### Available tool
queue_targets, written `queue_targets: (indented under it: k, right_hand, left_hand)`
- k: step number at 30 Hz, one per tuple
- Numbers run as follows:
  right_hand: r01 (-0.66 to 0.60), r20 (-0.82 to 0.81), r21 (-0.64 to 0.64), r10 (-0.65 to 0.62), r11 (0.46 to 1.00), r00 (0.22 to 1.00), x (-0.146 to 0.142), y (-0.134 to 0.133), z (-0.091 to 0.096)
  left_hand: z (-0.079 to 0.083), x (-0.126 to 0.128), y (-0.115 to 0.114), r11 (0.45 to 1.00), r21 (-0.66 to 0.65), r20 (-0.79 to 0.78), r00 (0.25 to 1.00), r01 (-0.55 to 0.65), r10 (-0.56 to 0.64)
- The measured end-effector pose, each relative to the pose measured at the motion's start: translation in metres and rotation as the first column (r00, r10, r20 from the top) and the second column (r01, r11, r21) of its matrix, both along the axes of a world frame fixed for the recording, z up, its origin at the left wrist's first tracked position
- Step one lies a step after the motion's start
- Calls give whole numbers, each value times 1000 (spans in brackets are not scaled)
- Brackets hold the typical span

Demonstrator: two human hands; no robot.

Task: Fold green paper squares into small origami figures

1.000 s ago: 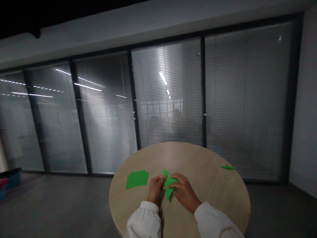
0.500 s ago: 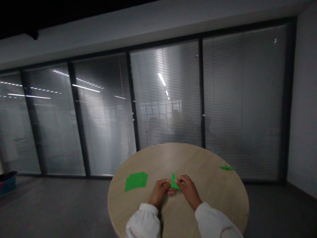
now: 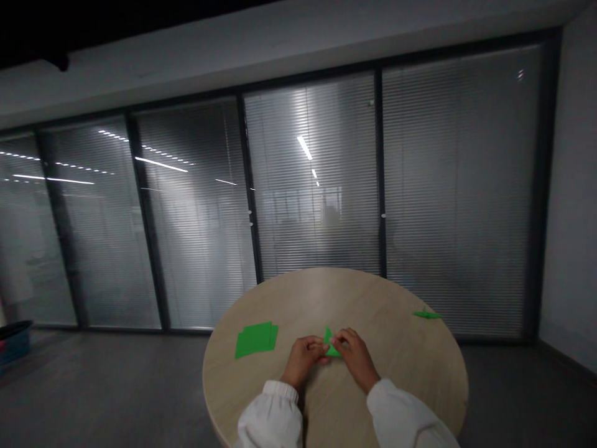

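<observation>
A small folded piece of green paper [image 3: 333, 351] is held between my two hands over the middle of the round table, one pointed corner sticking up. My left hand [image 3: 304, 359] pinches its left side, and my right hand [image 3: 355, 354] grips the right side with thumb and fingers. Parts of the paper are covered by my fingers, so its full shape is hidden. To the left of my hands lie flat green paper sheets [image 3: 254, 340], overlapping one another. Near the table's right edge rests a folded green paper figure [image 3: 426, 314] with thin points.
The round wooden table [image 3: 326, 289] has its curved edge on both sides of my arms. Beyond it stands a glass partition with blinds [image 3: 317, 236]. A dark bin-like container [image 3: 16, 342] sits on the floor at the far left.
My left fingers have moved slightly right onto the paper's left side, covering more of it. The upright corner has shifted a little to the right. The sheets and folded figure stay put.
</observation>
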State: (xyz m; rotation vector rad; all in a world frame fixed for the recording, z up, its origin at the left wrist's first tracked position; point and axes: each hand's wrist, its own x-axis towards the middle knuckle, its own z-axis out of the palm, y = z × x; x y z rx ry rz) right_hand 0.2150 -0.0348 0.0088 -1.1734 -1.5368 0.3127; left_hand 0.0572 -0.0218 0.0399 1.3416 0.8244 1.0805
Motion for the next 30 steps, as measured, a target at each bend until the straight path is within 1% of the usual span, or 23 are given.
queue_targets:
  k: [3, 5, 8, 11, 13, 16, 21, 26, 28, 30]
  right_hand:
    - [11, -29, -15, -12, 1000, 1000, 0, 1, -2]
    - [9, -101, -21, -11, 1000, 995, -1, 3, -3]
    - [-69, -233, -58, 54, 996, 971, 0, 6, -4]
    - [-169, -304, -117, 127, 979, 944, 1, 7, -3]
    - [-193, -338, -141, 136, 971, 931, 2, 7, 0]
    - [-206, -386, -143, 137, 968, 912, 2, 4, 5]
    - [-242, -440, -128, 163, 962, 883, 1, -4, 13]
    - [-248, -503, -111, 161, 962, 849, 0, -10, 20]
    - [-238, -511, -112, 150, 965, 846, 0, -12, 23]
    - [-225, -530, -108, 135, 968, 837, 0, -13, 24]
  left_hand:
    - [-2, 0, 1, 999, 48, -39, 999, -18, 20]
    - [-3, 0, 2, 997, 73, -74, 997, -25, 30]
    - [-9, 0, 4, 994, 105, -132, 991, -17, 31]
    - [-15, 0, 8, 990, 139, -174, 985, 18, 7]
    - [-17, 0, 9, 988, 150, -193, 981, 34, -5]
    - [-15, 0, 8, 986, 161, -211, 977, 45, -10]
    - [-8, 1, 2, 984, 169, -208, 978, 51, -15]
    - [-5, 1, 0, 988, 137, -210, 977, 68, -38]
    - [-5, 0, 2, 989, 135, -178, 984, 55, -31]
    - [-4, -2, 5, 991, 137, -109, 994, 5, 10]
